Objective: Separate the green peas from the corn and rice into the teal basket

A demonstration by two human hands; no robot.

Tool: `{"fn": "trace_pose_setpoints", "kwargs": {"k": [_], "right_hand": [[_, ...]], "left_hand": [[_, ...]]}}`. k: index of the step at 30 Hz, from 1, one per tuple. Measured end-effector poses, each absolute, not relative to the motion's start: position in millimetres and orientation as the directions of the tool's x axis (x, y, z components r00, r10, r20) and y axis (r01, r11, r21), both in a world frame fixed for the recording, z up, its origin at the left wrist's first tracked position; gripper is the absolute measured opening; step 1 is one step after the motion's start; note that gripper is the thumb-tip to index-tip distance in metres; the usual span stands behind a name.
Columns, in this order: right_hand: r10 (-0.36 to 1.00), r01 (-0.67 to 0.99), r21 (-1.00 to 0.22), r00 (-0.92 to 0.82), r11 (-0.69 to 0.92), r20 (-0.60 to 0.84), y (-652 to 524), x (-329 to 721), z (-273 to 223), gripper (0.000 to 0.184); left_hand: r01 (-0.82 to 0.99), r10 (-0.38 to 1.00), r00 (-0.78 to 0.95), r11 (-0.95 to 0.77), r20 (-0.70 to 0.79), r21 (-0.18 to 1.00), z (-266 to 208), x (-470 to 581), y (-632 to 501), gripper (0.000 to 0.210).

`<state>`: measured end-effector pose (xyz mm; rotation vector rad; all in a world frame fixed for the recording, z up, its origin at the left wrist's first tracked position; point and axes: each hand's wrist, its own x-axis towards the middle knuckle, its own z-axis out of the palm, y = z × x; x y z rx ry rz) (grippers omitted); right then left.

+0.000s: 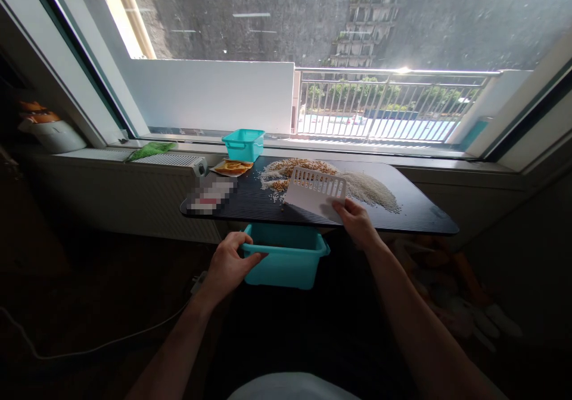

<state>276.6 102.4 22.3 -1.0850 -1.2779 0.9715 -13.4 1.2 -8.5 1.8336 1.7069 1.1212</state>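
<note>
My left hand (230,263) grips the near left rim of a teal plastic basket (283,266), held just below the front edge of a dark table (241,200). Between the thumb and fingers of my right hand (355,218) is a white slotted plastic scraper (315,192), tilted over the tabletop with its slots pointing away from me. Behind and to the right of the scraper spreads a pile of white rice grains (373,190). Orange-yellow corn kernels (308,164) lie mixed into the pile's left and far part. Shadow hides most of the basket's inside.
A smaller teal basket (245,145) stands at the table's far left, near an orange-and-white packet (232,167). A blurred flat item (212,194) lies at the left end. Beyond are a radiator (172,160) with a green cloth (152,150) and a window. A white cable (102,345) runs along the floor.
</note>
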Motion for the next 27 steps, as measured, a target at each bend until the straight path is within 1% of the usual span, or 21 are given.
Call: {"fn": "trace_pose_setpoints", "kwargs": {"k": [11, 21, 25, 27], "right_hand": [[0.967, 0.063, -0.966, 0.026, 0.251, 0.253, 92.2, 274.2, 19.9, 0.052], [0.948, 0.092, -0.948, -0.13, 0.304, 0.291, 92.4, 234.8, 14.8, 0.045], [0.936, 0.115, -0.945, -0.217, 0.307, 0.278, 93.8, 225.5, 19.8, 0.041], [0.936, 0.121, -0.943, -0.215, 0.309, 0.279, 90.9, 229.9, 24.5, 0.04]], "left_hand": [[0.639, 0.955, -0.114, -0.141, 0.274, 0.756, -8.1, -20.6, 1.7, 0.028], [0.647, 0.957, -0.208, -0.022, 0.204, 0.763, 5.3, -46.0, -7.9, 0.032], [0.636, 0.952, -0.255, 0.032, 0.171, 0.771, 12.5, -59.8, -12.5, 0.034], [0.628, 0.954, -0.262, 0.051, 0.148, 0.777, 13.7, -66.1, -13.5, 0.034]]}}
